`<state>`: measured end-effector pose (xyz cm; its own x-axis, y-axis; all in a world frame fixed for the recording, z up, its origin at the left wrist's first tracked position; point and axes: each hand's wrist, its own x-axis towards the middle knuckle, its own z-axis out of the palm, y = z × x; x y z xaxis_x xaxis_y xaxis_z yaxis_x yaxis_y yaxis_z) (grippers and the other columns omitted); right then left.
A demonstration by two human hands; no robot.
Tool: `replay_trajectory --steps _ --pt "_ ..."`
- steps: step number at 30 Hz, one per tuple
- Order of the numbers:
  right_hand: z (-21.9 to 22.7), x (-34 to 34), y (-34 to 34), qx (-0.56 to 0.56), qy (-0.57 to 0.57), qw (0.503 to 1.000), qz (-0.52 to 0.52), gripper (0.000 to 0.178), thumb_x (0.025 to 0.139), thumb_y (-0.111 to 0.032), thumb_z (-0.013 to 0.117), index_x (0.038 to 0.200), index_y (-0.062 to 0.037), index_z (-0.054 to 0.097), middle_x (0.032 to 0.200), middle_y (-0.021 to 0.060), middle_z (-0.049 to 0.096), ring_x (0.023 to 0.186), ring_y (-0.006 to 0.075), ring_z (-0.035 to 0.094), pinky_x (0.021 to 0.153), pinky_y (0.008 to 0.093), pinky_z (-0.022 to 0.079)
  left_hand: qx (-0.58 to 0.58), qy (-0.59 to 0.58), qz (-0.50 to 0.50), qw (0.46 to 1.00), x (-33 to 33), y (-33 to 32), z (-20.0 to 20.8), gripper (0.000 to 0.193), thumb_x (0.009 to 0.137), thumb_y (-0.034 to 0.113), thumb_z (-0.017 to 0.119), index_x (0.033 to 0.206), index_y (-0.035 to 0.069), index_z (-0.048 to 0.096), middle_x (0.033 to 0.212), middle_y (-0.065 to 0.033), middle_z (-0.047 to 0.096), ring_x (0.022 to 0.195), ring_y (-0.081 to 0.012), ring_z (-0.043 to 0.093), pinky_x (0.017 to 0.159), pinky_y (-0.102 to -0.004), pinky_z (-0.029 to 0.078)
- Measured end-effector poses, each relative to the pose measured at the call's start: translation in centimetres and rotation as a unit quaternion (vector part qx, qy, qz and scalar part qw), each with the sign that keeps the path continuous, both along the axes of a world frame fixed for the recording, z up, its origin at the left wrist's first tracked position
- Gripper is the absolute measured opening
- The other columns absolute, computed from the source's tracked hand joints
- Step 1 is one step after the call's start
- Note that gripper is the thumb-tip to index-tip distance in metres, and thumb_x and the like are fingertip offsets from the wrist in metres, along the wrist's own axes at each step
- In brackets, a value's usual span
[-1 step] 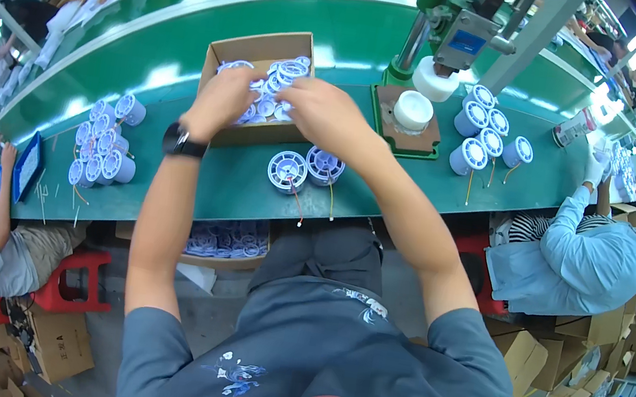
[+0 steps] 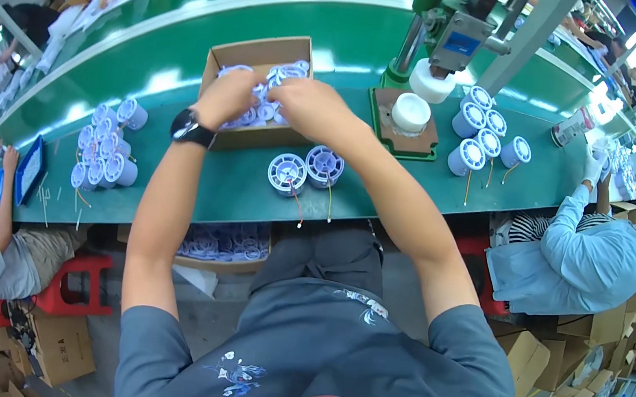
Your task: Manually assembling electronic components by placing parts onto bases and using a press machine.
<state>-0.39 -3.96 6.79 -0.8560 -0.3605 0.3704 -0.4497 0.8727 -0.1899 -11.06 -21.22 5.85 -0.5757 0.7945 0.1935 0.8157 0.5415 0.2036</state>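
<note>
Both hands are inside the open cardboard box (image 2: 250,134), over a heap of pale round plastic parts (image 2: 271,113). My left hand (image 2: 228,96), with a dark watch on its wrist, is at the left of the heap, fingers curled inward. Facing it, my right hand (image 2: 311,105) bends over the parts with its fingers drawn together. The backs of the hands hide most of the fingertips, so what they grip cannot be made out. Two white cylindrical housings with slotted tops, one (image 2: 287,174) and another (image 2: 324,166), stand in front of the box, thin wires trailing.
A green press (image 2: 405,119) with a white round fixture (image 2: 411,113) stands right of the box. Several wired housings (image 2: 467,155) are beyond it; more (image 2: 106,149) are grouped at left. Co-workers sit at both sides, one in a light blue shirt (image 2: 593,260).
My right hand has shifted slightly left, and the two hands are a little closer together over the parts. The watch wrist has moved slightly right.
</note>
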Motion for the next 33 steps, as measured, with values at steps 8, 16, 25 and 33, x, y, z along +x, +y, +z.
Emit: replay_trajectory --steps 8,16,25,33 --pt "-3.2 -5.4 -3.6 0.085 -0.082 0.992 -0.033 0.017 0.076 -0.010 0.065 0.091 -0.0056 0.071 0.090 0.0190 0.071 0.087 0.0354 0.070 0.071 0.0473 0.057 -0.007 0.076 -0.013 0.997 -4.7 -0.6 -3.9 0.009 0.075 0.004 0.066 0.082 -0.002 0.067 0.081 -0.0239 0.066 0.080 -0.0398 0.066 0.073 -0.0447 0.053" --pt "-2.1 -6.3 -3.0 0.058 -0.071 0.995 -0.042 0.017 0.081 -0.011 0.062 0.092 -0.0041 0.073 0.095 0.0194 0.072 0.090 0.0350 0.071 0.073 0.0454 0.059 0.264 -0.105 0.182 0.942 3.6 -4.9 1.7 0.008 0.081 0.002 0.065 0.088 -0.003 0.066 0.080 -0.0146 0.070 0.071 -0.0259 0.068 0.066 -0.0357 0.054" --pt "-4.2 -8.8 -2.9 0.081 -0.081 0.993 -0.037 0.019 0.076 -0.014 0.070 0.091 -0.0038 0.073 0.093 0.0213 0.071 0.090 0.0360 0.071 0.074 0.0451 0.058 0.063 -0.078 0.103 0.990 1.3 -2.6 0.6 0.026 0.080 0.004 0.068 0.106 -0.003 0.068 0.088 -0.0164 0.072 0.078 -0.0254 0.069 0.074 -0.0338 0.055" --pt "-3.1 -8.2 -1.6 -0.068 0.000 0.995 -0.077 0.018 0.072 -0.012 0.071 0.088 -0.0047 0.073 0.088 0.0216 0.070 0.087 0.0377 0.070 0.075 0.0456 0.057 0.120 -0.310 0.114 0.936 -1.1 0.2 0.5 0.028 0.085 0.008 0.070 0.110 -0.002 0.069 0.086 -0.0140 0.072 0.078 -0.0216 0.070 0.070 -0.0303 0.057"
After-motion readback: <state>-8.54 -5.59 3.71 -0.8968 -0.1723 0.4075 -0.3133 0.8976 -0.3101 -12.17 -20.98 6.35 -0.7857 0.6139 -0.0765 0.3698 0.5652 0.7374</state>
